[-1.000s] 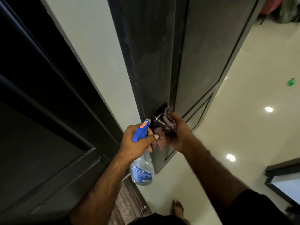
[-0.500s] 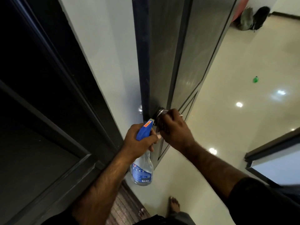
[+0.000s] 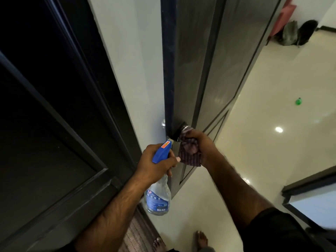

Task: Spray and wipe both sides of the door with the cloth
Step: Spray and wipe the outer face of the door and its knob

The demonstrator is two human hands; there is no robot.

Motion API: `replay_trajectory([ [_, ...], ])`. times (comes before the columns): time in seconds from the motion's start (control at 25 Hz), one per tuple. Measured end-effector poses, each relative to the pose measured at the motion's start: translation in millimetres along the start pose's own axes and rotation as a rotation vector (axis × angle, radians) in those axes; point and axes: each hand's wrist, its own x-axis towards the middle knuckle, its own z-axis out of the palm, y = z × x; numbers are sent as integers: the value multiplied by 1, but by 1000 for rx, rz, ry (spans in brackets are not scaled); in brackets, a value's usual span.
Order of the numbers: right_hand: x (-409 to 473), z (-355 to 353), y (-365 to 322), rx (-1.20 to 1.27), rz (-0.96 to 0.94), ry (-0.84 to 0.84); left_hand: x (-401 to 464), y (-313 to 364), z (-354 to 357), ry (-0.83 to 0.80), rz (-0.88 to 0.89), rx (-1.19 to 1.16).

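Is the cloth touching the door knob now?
Touching. The head view shows the cloth, held in the right hand, wrapped against the knob with no gap.

Glossy cream floor [image 3: 254, 142] with a small green bottle [image 3: 298, 101] lying out on it, bags [image 3: 298, 32] by the far wall, striped mat [image 3: 136, 235] underfoot.

Dark grey panelled door [image 3: 196, 57] – ajar, seen edge-on. Purple striped cloth [image 3: 189, 151] bunched against its round knob [image 3: 182, 129]. Clear spray bottle [image 3: 158, 193], blue trigger head, hangs upright just beside the door's edge.
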Motion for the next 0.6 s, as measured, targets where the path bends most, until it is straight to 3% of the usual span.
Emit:
replay_trajectory([
  [0.08,-1,-2,0,262,193,-129,-3,2,3,42,-4,-8],
  [0.2,6,0,11,387,157,-153,-6,5,14,117,-17,14],
  [0.28,3,3,17,166,-62,-62,-8,4,23,181,-44,23],
  [0.36,-5,-6,17,-221,-396,-36,-12,3,35,230,-65,39],
  [0.52,9,-58,-5,-775,-737,-396,-21,15,64,308,-93,-5],
  [0.6,26,-76,-24,-1103,-834,-461,-22,22,75,339,-109,-30],
])
